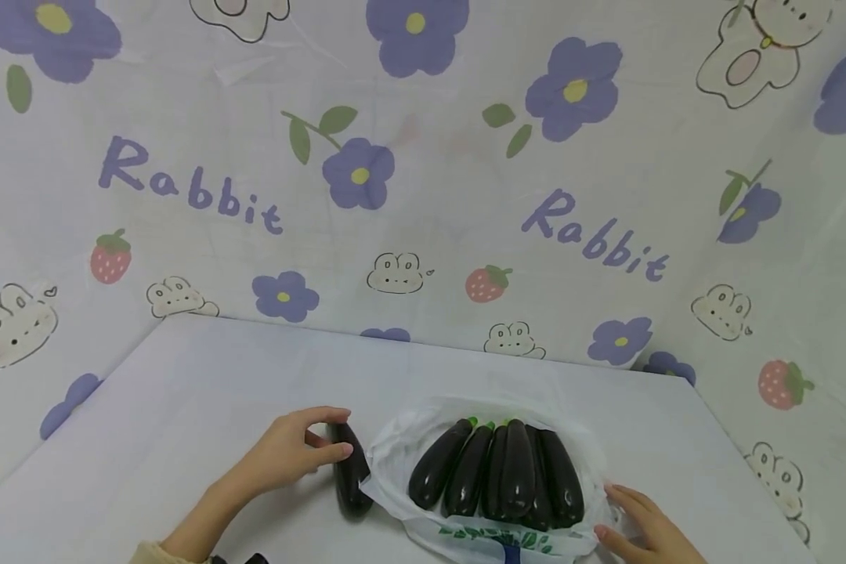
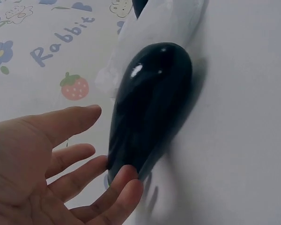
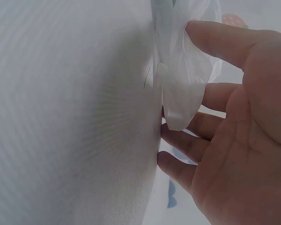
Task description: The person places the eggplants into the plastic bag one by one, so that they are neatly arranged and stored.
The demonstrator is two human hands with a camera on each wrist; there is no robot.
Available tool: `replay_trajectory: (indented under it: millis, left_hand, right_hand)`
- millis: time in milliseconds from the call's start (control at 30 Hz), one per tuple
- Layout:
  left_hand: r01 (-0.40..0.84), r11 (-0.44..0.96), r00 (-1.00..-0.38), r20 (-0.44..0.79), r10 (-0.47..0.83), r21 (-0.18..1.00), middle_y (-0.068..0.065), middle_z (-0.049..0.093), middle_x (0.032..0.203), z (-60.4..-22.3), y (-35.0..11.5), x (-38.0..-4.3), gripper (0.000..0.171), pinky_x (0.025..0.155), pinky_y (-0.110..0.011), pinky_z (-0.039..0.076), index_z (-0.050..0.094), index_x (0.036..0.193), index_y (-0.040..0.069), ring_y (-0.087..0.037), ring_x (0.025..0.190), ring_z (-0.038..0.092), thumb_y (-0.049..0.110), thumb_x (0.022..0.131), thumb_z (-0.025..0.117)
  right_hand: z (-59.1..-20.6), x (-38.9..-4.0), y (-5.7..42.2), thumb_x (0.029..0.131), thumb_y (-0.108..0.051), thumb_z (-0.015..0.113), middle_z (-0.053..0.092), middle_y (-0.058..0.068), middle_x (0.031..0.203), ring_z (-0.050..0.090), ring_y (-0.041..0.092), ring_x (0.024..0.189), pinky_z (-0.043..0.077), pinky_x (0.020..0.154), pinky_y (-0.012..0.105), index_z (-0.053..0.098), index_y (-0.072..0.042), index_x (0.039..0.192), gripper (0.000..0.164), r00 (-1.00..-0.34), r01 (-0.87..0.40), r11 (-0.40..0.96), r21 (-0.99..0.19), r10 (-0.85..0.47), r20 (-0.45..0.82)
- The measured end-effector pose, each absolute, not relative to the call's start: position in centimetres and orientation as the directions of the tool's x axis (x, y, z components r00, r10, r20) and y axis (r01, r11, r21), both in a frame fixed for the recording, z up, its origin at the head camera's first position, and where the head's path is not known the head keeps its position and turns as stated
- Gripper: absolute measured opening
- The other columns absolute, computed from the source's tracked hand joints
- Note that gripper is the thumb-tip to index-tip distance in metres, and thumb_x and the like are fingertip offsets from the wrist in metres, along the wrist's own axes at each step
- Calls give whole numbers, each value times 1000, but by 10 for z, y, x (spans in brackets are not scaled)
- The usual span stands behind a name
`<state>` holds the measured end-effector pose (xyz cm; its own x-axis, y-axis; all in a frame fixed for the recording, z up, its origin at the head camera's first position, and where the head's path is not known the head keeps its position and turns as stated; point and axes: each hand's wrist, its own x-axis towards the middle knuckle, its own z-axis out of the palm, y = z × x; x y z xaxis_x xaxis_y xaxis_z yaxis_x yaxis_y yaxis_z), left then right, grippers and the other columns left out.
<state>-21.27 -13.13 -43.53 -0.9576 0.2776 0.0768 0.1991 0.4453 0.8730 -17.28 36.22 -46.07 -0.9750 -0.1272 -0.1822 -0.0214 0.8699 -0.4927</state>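
Observation:
A lone dark eggplant (image 1: 352, 482) lies on the white table, left of a white plastic bag (image 1: 389, 458). My left hand (image 1: 292, 450) is at its narrow far end, thumb and fingers spread around it. In the left wrist view, fingertips meet the tapered end of the eggplant (image 2: 154, 98), while the thumb stands apart. Several glossy eggplants (image 1: 518, 474) with green stem ends sit side by side in the open bag. At the bag's right edge is my right hand (image 1: 645, 525), fingers loosely bent. The right wrist view shows its thumb touching the thin plastic (image 3: 182, 93), other fingers behind it.
The white tabletop (image 1: 254, 368) stretches behind and to both sides of the bag. A cloth backdrop (image 1: 437, 211) printed with rabbits, flowers and strawberries rises along the table's far edge. A small black object (image 1: 256, 558) shows at the bottom edge, by the left forearm.

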Motion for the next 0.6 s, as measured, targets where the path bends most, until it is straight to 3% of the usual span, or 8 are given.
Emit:
replay_trajectory:
  millis: [267, 433, 600]
  left_hand:
    - [272, 489, -944, 130, 304, 829, -9, 58, 130, -440, -125, -211, 56, 80, -42, 53, 64, 128, 9, -24, 96, 66, 36, 82, 82]
    - [351, 476, -915, 186, 359, 807, -7, 58, 127, -443, -121, -212, 61, 85, -45, 52, 64, 126, 4, -26, 94, 65, 38, 80, 83]
    - [362, 480, -904, 177, 389, 799, -8, 55, 133, -445, -122, -213, 63, 86, -46, 50, 62, 130, 6, -25, 97, 63, 40, 81, 82]
  right_hand:
    - [-462, -174, 361, 92, -47, 65, 35, 35, 143, 39, 55, 126, 37, 93, 68, 43, 8, 142, 78, -975, -12, 874, -486, -118, -188]
    - [-464, -175, 362, 92, -50, 64, 36, 34, 143, 39, 54, 125, 38, 93, 68, 43, 7, 142, 78, -974, -1, 882, -472, -107, -197]
    - [-466, -175, 363, 92, -49, 64, 37, 34, 142, 41, 54, 124, 39, 92, 68, 44, 7, 142, 77, -975, -15, 880, -476, -118, -188]
